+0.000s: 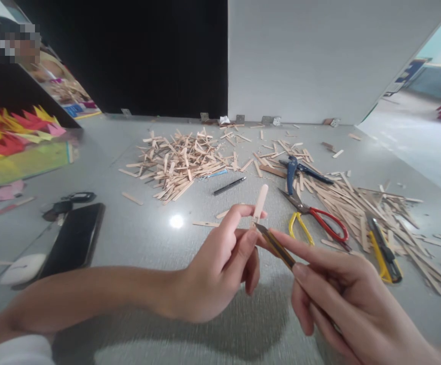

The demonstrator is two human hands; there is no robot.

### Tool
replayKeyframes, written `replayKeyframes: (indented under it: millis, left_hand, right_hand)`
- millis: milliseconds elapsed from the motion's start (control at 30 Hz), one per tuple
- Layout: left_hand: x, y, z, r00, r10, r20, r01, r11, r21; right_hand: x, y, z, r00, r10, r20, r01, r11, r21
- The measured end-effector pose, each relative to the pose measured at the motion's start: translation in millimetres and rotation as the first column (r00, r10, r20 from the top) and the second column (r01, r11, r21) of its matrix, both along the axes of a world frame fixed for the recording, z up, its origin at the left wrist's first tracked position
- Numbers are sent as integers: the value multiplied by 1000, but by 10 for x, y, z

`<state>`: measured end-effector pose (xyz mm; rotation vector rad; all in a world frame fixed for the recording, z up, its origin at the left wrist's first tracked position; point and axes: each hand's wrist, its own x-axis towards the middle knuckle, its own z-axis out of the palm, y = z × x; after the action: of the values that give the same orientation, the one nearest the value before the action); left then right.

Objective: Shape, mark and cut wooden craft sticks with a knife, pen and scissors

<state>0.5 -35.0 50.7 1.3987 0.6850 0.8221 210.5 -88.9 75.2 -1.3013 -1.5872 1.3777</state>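
Centrally: left hand (220, 263) pinched on upright wooden stick (260, 202); right hand (342, 299) clamped on utility knife (277, 247), blade apparently touching stick's base. Scissors (315, 215), stick pile (178, 162) beyond.

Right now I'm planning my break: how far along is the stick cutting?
Done: cut sticks lie heaped on the floor. In hand: the left hand holds one stick while the right hand sets a knife against it. Left: uncut sticks by the scissors.
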Motion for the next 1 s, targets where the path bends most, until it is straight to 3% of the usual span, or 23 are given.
replayKeyframes:
  millis: [200, 333, 433, 533, 733, 1000]
  left_hand:
    - [0, 3, -15, 996, 51, -70, -44, 994, 100]
    - [-35, 83, -7, 987, -3, -159, 12, 998, 56]
    - [-63, 165, 39, 986, -41, -164, 43, 999, 11]
    - [-89, 206, 131, 981, -80, -177, 77, 997, -24]
    - [-144, 161, 287, 960, -132, -248, 124, 991, -51]
    - [-158, 119, 290, 952, -157, -265, 150, 988, -46]
  right_hand:
    - [80, 55, 144, 997, 48, 54, -45, 997, -58]
    - [170, 108, 196, 961, 9, 275, -53, 986, 155]
    - [233, 167, 204, 892, -102, 441, -97, 909, 406]
    - [240, 222, 221, 825, -237, 514, -123, 811, 572]
    - [164, 228, 240, 795, -248, 553, -200, 754, 625]
    - [109, 142, 188, 778, -376, 503, -123, 695, 709]
